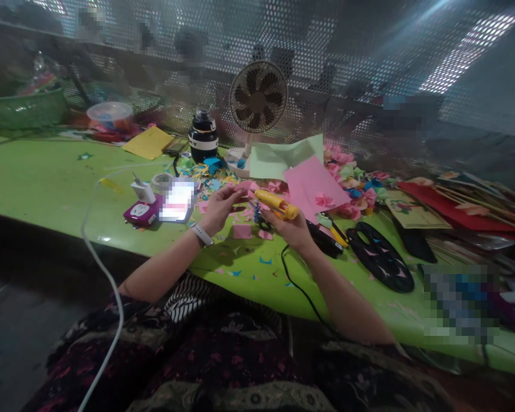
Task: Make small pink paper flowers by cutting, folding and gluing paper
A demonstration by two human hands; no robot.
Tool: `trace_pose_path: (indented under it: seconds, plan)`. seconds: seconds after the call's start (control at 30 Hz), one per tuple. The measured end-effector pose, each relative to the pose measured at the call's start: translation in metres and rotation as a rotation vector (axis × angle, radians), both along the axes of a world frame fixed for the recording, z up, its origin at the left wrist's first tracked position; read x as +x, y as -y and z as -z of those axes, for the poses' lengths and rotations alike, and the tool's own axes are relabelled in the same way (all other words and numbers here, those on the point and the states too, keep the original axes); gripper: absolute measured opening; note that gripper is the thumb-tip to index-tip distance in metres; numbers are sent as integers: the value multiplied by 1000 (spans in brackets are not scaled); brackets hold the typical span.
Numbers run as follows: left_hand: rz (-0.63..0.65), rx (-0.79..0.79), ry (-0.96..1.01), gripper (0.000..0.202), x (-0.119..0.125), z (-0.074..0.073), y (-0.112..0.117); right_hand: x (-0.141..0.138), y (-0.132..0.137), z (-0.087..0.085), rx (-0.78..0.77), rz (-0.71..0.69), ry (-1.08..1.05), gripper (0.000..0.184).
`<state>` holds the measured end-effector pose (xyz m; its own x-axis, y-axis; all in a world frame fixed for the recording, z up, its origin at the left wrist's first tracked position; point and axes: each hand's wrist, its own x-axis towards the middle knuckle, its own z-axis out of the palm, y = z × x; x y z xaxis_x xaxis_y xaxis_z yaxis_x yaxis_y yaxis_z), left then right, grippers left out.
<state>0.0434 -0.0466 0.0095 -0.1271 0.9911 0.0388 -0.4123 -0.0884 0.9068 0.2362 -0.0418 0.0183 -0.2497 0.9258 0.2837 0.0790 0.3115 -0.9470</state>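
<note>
My right hand point(292, 230) is wrapped round a yellow glue gun point(277, 204), whose nozzle points left toward my left hand. A black cord point(302, 294) runs from the gun down off the table edge. My left hand point(221, 206) pinches a small pink paper piece point(242, 187) just in front of the nozzle, above the green table point(47, 183). A white band sits on my left wrist. Pink paper scraps point(242, 231) lie on the table under my hands.
A pink sheet point(313, 186) and a pale green sheet point(278, 157) lie behind the hands, with paper flowers point(352, 189) to the right. A small fan point(257, 97), a black jar point(203, 137), a phone point(178, 200), a white charger cable point(107, 274) and a black palette point(380, 257) surround them.
</note>
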Motion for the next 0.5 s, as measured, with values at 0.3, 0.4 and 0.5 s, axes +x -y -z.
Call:
trace_pose_path:
  seconds: [0.3,0.4,0.5]
  plan:
    - [-12,-9,-61,26,-4,2,-2,39,-4,-23,241,180,261,37]
    - [-4,-21,-96,24,-3,2,-2,89,-7,-33,339,366,684,37]
    - [-2,-25,-97,20,-1,1,-1,152,-8,-29,250,578,962,41]
